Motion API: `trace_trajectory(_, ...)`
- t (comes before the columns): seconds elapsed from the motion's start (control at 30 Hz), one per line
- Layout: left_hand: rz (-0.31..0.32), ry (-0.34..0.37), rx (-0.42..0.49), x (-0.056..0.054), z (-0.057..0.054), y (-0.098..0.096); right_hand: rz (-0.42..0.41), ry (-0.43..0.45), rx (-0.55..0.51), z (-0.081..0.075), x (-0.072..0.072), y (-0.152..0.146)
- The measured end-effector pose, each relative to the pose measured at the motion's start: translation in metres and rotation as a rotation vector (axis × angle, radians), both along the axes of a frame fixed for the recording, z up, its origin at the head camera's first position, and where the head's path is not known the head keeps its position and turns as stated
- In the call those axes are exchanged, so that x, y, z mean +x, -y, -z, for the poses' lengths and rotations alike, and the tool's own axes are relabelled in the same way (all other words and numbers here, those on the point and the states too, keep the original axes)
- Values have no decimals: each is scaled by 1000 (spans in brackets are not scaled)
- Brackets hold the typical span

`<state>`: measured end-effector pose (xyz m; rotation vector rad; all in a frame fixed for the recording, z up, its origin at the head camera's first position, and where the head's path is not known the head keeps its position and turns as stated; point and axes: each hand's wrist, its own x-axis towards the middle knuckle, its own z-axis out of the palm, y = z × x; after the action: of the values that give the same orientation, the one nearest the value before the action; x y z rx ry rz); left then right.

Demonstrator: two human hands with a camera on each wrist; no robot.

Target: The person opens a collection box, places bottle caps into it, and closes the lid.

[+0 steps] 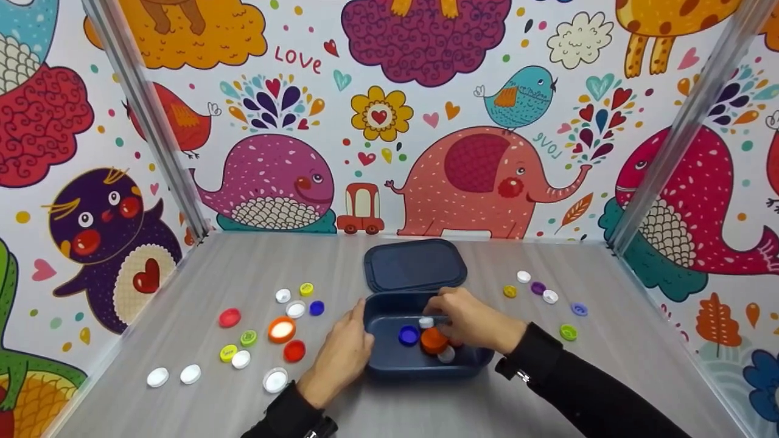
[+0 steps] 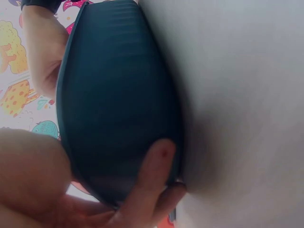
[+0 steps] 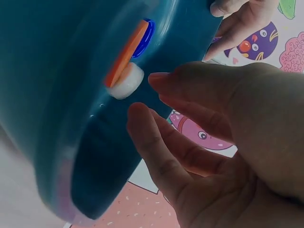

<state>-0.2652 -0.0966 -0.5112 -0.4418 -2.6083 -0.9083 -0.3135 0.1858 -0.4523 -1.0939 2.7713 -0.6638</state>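
A dark blue plastic box [image 1: 398, 364] stands with its opening up. My left hand [image 1: 345, 344] holds its left end, with fingers against the outer wall [image 2: 118, 95] in the left wrist view. My right hand [image 1: 471, 316] reaches in over the right part of the box. Its thumb and fingers are apart in the right wrist view, nothing between them, and a white bottle cap [image 3: 127, 81] lies just beyond the fingertips. Inside the box are a blue cap [image 1: 408, 335], an orange cap [image 1: 434, 340], a white cap [image 1: 426, 322] and a translucent cap [image 1: 447, 354].
Behind the box lies its dark blue lid [image 1: 415, 264]. Several loose caps are spread on the left of the table, among them an orange and white cap [image 1: 282, 330] and a red cap [image 1: 294, 351]. More lie at the right, including a green cap [image 1: 568, 332]. Printed walls surround the table.
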Motion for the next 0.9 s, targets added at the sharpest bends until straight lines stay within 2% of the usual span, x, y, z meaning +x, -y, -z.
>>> trace_trajectory(0.33, 4, 31, 15, 0, -1, 0, 17, -30, -35, -2, 1, -7)
trace_trajectory(0.63, 19, -28, -5, 1, 1, 1, 47, -115, -66, -1, -3, -15)
trace_trajectory(0.73, 16, -42, -11, 0, 2, 1, 89, -158, -91, -1, -6, -21)
trace_trajectory(0.9, 13, -60, -20, 0, 2, 0, 222, -193, -171, -4, -17, -39)
